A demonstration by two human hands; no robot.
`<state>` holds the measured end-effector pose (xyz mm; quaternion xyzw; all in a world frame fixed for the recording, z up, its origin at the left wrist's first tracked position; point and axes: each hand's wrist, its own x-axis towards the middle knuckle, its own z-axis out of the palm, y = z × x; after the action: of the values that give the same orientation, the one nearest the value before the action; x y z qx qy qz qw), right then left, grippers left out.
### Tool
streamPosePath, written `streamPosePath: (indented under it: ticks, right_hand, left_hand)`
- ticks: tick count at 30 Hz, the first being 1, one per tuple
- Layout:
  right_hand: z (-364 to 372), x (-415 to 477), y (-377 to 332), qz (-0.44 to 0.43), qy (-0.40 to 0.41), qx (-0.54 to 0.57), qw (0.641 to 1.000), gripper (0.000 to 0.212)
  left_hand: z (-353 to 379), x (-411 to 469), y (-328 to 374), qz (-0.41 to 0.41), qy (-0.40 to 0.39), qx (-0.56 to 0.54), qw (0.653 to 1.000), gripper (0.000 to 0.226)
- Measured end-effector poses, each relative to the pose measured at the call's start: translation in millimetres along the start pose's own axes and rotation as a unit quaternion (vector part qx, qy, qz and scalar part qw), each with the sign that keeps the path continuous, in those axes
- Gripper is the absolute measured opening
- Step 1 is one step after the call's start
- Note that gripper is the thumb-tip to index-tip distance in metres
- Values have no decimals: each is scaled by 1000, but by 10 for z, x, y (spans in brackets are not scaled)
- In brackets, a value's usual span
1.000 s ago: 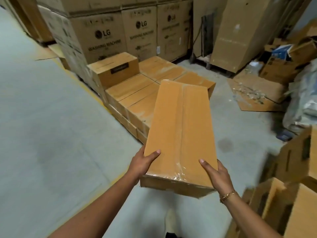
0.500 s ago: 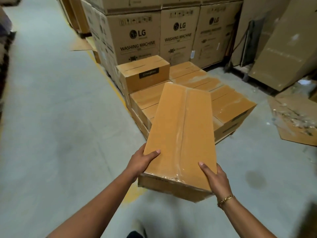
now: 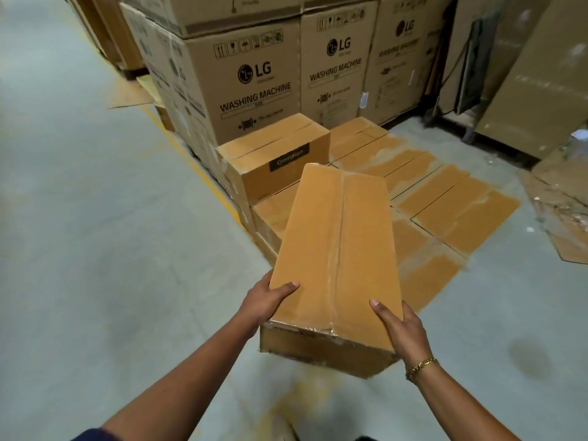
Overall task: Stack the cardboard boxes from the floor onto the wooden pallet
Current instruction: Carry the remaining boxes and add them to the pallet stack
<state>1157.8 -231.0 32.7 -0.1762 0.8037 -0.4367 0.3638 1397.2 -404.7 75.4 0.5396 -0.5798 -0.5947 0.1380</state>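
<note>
Fingers of left hand and right hand clasp the taped box — held near stacked boxes.

Walked closer: the stacked boxes now fill mid-frame, and the washing machine cartons loom bigger along the top than before.

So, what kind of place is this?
Most likely a warehouse or stockroom: tall cartons printed LG washing machine, a low stack of taped boxes, and a concrete floor.
</note>
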Motion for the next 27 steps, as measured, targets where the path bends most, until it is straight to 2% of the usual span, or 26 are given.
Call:
streamPosePath:
  ticks: [1, 5, 11, 16, 20, 25, 27]
  right_hand:
    - [128, 86, -100, 5, 4, 0, 1000, 98]
    - [528, 426, -460, 14, 6, 5, 1000, 74]
    - [1023, 1184, -758, 52, 29, -5, 998, 112]
    - [1388, 1829, -1056, 65, 46, 10, 997, 111]
    - [1625, 2255, -1282, 85, 58, 21, 994, 116]
    - [1928, 2561, -1531, 101, 74, 34, 992, 115]
    - [2095, 2640, -1680, 104, 84, 41, 990, 108]
  left_hand:
    - [-120, 149, 50, -2, -2, 6, 1000, 63]
    - [-458, 716, 241, -7, -20, 19, 1000, 60]
    - [-797, 1721, 526, -17, -40, 36, 998, 59]
    - [-978, 2602, 795, -21, -58, 55, 997, 45]
    - [-1128, 3208, 1018, -37, -77, 81, 993, 69]
    - [-1304, 3794, 1219, -48, -109, 101, 988, 72]
    - [-1407, 4072, 1261, -60, -130, 104, 984, 79]
